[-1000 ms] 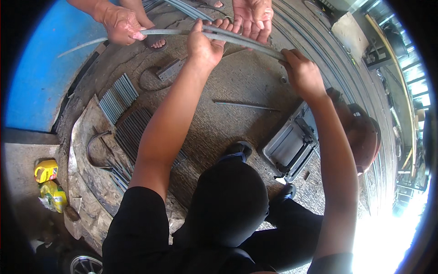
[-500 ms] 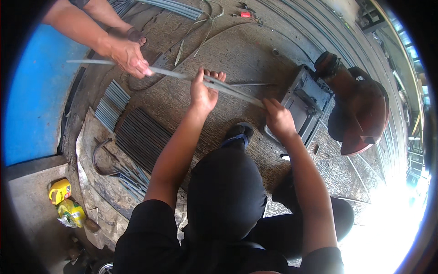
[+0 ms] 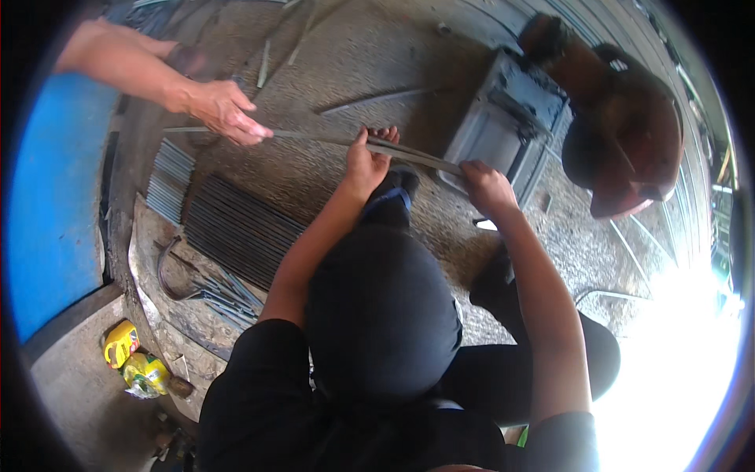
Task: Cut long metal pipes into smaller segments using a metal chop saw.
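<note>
Long, thin, grey, seemingly metal rod (image 3: 421,160) is gripped at its right end by right hand (image 3: 489,189) and held mid-length in loosely curled left hand (image 3: 368,164), axis slanting far-left to co-worker's hand (image 3: 222,108), left being nearer

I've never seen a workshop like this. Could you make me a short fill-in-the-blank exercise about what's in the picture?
1. The person's right hand and left hand both hold slender grey strips; the ____ one is nearer the co-worker's hand.
2. The large panel at far left is coloured ____.
3. The wide row of bars looks ____ in shade than the narrow row of rods beside it.
4. The container at lower left is mostly ____.

Missing words: left; blue; darker; yellow.
</note>
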